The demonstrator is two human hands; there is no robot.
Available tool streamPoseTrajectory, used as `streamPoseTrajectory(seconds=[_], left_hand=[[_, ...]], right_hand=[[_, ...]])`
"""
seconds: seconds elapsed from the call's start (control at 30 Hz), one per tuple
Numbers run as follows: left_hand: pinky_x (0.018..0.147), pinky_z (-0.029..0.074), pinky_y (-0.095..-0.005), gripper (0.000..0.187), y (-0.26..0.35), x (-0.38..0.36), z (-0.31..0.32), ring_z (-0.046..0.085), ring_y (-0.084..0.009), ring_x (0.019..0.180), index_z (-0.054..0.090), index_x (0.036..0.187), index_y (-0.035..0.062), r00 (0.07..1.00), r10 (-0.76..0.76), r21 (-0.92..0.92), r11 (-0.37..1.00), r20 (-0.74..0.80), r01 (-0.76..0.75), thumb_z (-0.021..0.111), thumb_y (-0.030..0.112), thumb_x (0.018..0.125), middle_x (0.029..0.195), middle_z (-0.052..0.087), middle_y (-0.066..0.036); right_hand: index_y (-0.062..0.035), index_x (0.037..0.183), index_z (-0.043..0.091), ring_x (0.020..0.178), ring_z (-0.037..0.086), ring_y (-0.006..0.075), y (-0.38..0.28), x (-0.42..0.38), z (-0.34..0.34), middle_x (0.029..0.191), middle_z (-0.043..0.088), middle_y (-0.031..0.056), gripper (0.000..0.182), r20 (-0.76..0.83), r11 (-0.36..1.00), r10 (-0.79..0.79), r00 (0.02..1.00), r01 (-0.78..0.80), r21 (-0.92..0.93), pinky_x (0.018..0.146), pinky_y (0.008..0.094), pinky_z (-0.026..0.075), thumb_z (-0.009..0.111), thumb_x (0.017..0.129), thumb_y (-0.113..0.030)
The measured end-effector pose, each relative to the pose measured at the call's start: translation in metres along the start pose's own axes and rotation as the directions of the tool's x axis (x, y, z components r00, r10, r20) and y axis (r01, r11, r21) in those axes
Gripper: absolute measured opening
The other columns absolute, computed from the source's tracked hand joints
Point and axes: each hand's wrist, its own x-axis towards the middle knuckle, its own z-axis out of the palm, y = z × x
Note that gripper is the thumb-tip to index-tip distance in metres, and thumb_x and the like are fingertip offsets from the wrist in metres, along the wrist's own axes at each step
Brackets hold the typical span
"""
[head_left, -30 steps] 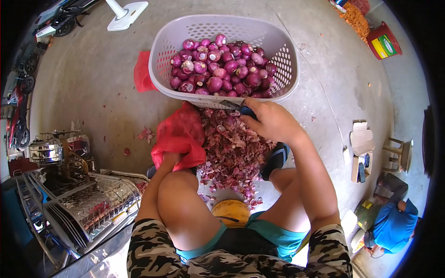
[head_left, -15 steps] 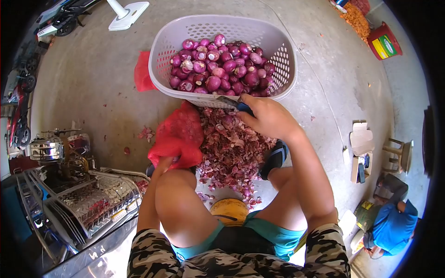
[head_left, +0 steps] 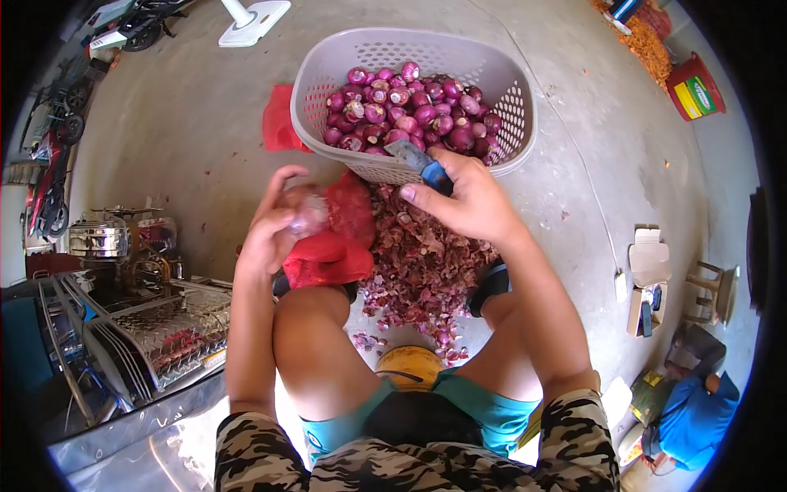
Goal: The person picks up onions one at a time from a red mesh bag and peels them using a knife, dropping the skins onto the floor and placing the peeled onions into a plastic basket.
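My left hand [head_left: 277, 223] is raised beside the red mesh bag [head_left: 332, 258], its fingers curled around an onion [head_left: 309, 213] that is smeared by motion. In my right hand [head_left: 463, 197] is a knife [head_left: 434, 174] with a blue handle, its blade pointing up and left over the near rim of the basket. The grey plastic basket [head_left: 410, 39] holds many red onions [head_left: 397, 113]. Below it, a heap of dry onion skins [head_left: 422, 262] lies on the floor between my feet.
A red cloth or net [head_left: 283, 119] lies left of the basket. Metal racks [head_left: 156, 320] stand at the left. On the right are an open cardboard box [head_left: 649, 262], a wooden stool [head_left: 711, 293], a red bucket [head_left: 695, 86] and another person in a blue shirt [head_left: 697, 418].
My left hand has come out of the red bag with an onion and moved up. My right hand has turned the knife slightly, so more of it shows. The view has shifted a little.
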Motion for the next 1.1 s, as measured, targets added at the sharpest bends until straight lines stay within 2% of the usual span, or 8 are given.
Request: streamPoseTrajectory(seconds=[0.1, 0.2, 0.3, 0.47, 0.57, 0.77, 0.87, 1.1], left_hand=[[0.095, 0.04, -0.0354, 0.055, 0.008, 0.017, 0.035, 0.054, -0.0234, 0.108, 0.044, 0.124, 0.0049, 0.993, -0.062, -0.165, 0.983, 0.099, 0.078, 0.062, 0.034, 0.081, 0.112, 0.058, -0.012], [0.094, 0.041, -0.035, 0.051, 0.008, 0.028, 0.072, 0.055, -0.0214, 0.107, 0.047, 0.125, 0.0054, 0.989, -0.102, -0.311, 0.941, 0.111, 0.132, 0.056, 0.037, 0.085, 0.119, 0.057, -0.012], [0.086, 0.043, -0.0336, 0.04, -0.006, 0.043, 0.092, 0.056, -0.0177, 0.1, 0.054, 0.115, 0.009, 0.978, -0.128, -0.569, 0.798, 0.165, 0.2, 0.047, 0.038, 0.088, 0.108, 0.061, -0.004], [0.084, 0.045, -0.0342, 0.044, -0.017, 0.061, 0.117, 0.059, -0.0187, 0.094, 0.056, 0.111, 0.0043, 0.999, -0.042, -0.554, 0.831, 0.013, 0.042, 0.04, 0.038, 0.089, 0.104, 0.062, -0.007], [0.084, 0.046, -0.0343, 0.043, -0.019, 0.067, 0.123, 0.059, -0.0187, 0.092, 0.055, 0.11, 0.0026, 0.997, -0.012, -0.533, 0.846, -0.076, -0.031, 0.038, 0.036, 0.089, 0.101, 0.062, -0.007], [0.084, 0.045, -0.0344, 0.042, -0.02, 0.072, 0.118, 0.059, -0.019, 0.093, 0.054, 0.11, 0.0032, 0.991, 0.016, -0.43, 0.9, -0.136, -0.074, 0.038, 0.036, 0.089, 0.101, 0.062, -0.008], [0.081, 0.043, -0.0337, 0.037, -0.023, 0.078, 0.114, 0.056, -0.0167, 0.093, 0.051, 0.115, 0.0085, 0.996, 0.044, -0.439, 0.895, -0.072, -0.071, 0.04, 0.032, 0.088, 0.101, 0.058, -0.005], [0.086, 0.044, -0.0346, 0.04, -0.026, 0.082, 0.113, 0.057, -0.0193, 0.098, 0.054, 0.109, 0.0039, 0.994, 0.055, -0.455, 0.886, -0.089, -0.09, 0.037, 0.034, 0.089, 0.106, 0.061, -0.008]], right_hand=[[-0.0009, 0.078, 0.058, 0.057, 0.057, 0.034, -0.003, -0.002, 0.002, 0.061, 0.055, 0.0162, 0.045, 0.004, 0.999, -0.034, 0.999, 0.034, 0.015, 0.055, 0.0415, 0.044, 0.072, 0.074, -0.043], [-0.0019, 0.081, 0.061, 0.056, 0.058, 0.033, -0.008, -0.004, 0.003, 0.061, 0.057, 0.0152, 0.043, -0.024, 0.998, -0.06, 0.998, 0.061, 0.023, 0.054, 0.04, 0.045, 0.073, 0.072, -0.042], [-0.0027, 0.083, 0.062, 0.056, 0.059, 0.0331, -0.002, -0.002, 0.003, 0.06, 0.058, 0.015, 0.04, -0.108, 0.995, -0.061, 0.992, 0.069, 0.075, 0.055, 0.0396, 0.047, 0.074, 0.071, -0.04], [-0.0035, 0.095, 0.066, 0.063, 0.062, 0.0355, -0.003, -0.001, -0.007, 0.064, 0.061, 0.0179, 0.048, -0.162, 0.984, -0.053, 0.985, 0.023, -0.178, 0.058, 0.0431, 0.049, 0.071, 0.069, -0.044], [-0.0021, 0.088, 0.066, 0.061, 0.062, 0.0356, -0.005, 0.001, -0.009, 0.061, 0.06, 0.0178, 0.048, -0.146, 0.967, -0.009, 0.989, -0.028, -0.254, 0.056, 0.0435, 0.049, 0.071, 0.068, -0.045], [-0.0026, 0.073, 0.062, 0.058, 0.06, 0.0358, 0.006, 0.009, -0.005, 0.057, 0.057, 0.0176, 0.046, -0.181, 0.975, 0.026, 0.983, -0.065, -0.214, 0.054, 0.044, 0.047, 0.071, 0.068, -0.047], [-0.003, 0.074, 0.063, 0.058, 0.06, 0.0363, 0.008, 0.012, -0.004, 0.057, 0.057, 0.018, 0.046, -0.171, 0.977, 0.033, 0.985, -0.068, -0.2, 0.054, 0.0442, 0.046, 0.07, 0.07, -0.048], [-0.0031, 0.075, 0.063, 0.059, 0.06, 0.037, 0.005, 0.012, -0.003, 0.057, 0.057, 0.0186, 0.048, -0.169, 0.963, 0.081, 0.982, -0.121, -0.241, 0.055, 0.0445, 0.047, 0.068, 0.072, -0.051]])
